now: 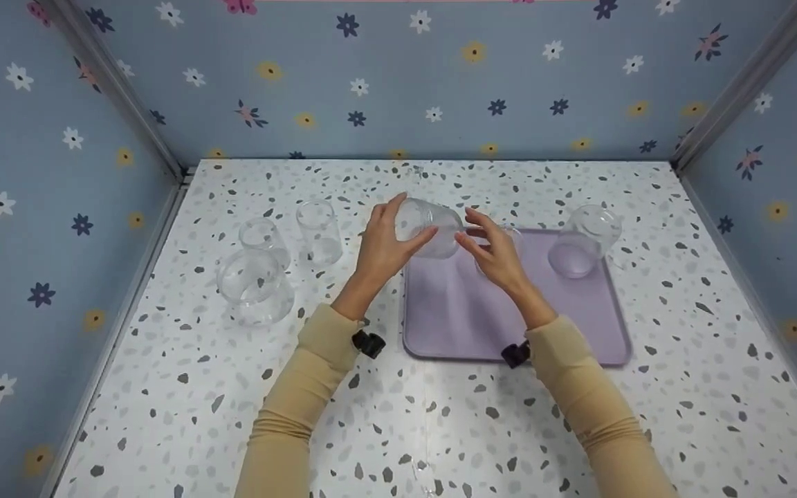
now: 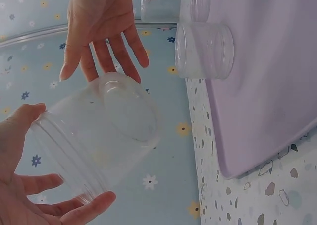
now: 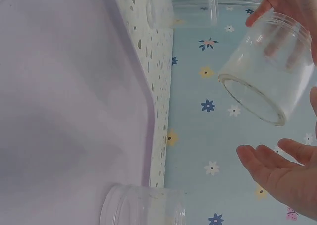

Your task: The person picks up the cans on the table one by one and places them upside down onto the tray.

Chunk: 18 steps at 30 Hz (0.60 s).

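Observation:
A clear jar (image 1: 432, 228) is tilted on its side above the back left edge of a lilac tray (image 1: 440, 315). My left hand (image 1: 386, 243) grips it around the ringed mouth end, thumb and fingers on opposite sides, as the left wrist view shows on the jar (image 2: 101, 131). My right hand (image 1: 499, 252) is spread beside the base end with nothing in its grasp. In the right wrist view a gap shows between the right fingertips (image 3: 243, 153) and the jar's base.
On the tray's back right stands a clear jar (image 1: 582, 242); another clear jar (image 2: 205, 51) is at its back edge, partly behind my right hand in the head view. Left of the tray are a wide jar (image 1: 254, 290) and two narrower ones (image 1: 265, 242) (image 1: 319, 235). Flowered panels (image 1: 419, 83) border the speckled table.

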### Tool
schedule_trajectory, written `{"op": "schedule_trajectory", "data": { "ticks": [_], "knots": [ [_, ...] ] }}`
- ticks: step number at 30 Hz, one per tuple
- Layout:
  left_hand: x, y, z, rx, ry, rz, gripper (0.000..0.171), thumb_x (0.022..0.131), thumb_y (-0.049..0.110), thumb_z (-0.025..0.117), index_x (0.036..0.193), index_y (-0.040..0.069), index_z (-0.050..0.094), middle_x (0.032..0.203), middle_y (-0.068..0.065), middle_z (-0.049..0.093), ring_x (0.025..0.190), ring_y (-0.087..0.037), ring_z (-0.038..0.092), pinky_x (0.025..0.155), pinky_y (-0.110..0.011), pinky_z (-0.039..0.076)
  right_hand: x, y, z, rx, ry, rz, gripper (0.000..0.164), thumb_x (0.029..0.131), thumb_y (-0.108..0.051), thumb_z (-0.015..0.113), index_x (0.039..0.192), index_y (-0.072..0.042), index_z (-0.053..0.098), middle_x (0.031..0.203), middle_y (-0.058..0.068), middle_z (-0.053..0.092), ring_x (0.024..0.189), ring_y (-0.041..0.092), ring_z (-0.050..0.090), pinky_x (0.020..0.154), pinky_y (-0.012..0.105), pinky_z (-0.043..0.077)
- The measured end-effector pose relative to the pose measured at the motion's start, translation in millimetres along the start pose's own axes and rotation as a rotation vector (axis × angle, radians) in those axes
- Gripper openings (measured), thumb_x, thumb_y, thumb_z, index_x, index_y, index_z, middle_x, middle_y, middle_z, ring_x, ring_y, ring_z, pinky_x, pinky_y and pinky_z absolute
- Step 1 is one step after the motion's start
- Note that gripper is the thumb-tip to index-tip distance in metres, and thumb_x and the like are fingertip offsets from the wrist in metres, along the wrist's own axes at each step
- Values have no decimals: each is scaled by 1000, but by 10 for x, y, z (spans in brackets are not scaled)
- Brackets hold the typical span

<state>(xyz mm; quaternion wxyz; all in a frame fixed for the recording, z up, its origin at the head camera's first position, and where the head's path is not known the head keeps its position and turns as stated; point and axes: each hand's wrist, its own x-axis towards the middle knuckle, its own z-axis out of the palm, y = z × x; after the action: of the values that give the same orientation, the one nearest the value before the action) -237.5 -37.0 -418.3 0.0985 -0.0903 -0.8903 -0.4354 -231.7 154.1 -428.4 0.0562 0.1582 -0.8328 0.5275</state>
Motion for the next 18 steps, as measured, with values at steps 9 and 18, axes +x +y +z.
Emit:
{"op": "schedule_trajectory", "data": {
  "ticks": [9, 18],
  "knots": [
    [-104, -24, 31, -125, 24, 15, 70, 82, 45, 58, 135, 5, 35, 124, -16, 43, 108, -27, 46, 89, -37, 39, -42, -22, 15, 199, -44, 56, 43, 93, -6, 43, 132, 8, 32, 125, 27, 41, 105, 38, 50, 81, 48, 44],
    [-171, -66, 56, -194, 34, 40, 63, 87, 39, 52, 134, 1, 35, 113, -15, 48, 94, -22, 50, 78, -34, 43, -18, 174, 67, 418, -83, 183, 49, 94, -20, 42, 137, 0, 27, 136, 19, 33, 113, 32, 43, 80, 38, 46]
  ]
}}
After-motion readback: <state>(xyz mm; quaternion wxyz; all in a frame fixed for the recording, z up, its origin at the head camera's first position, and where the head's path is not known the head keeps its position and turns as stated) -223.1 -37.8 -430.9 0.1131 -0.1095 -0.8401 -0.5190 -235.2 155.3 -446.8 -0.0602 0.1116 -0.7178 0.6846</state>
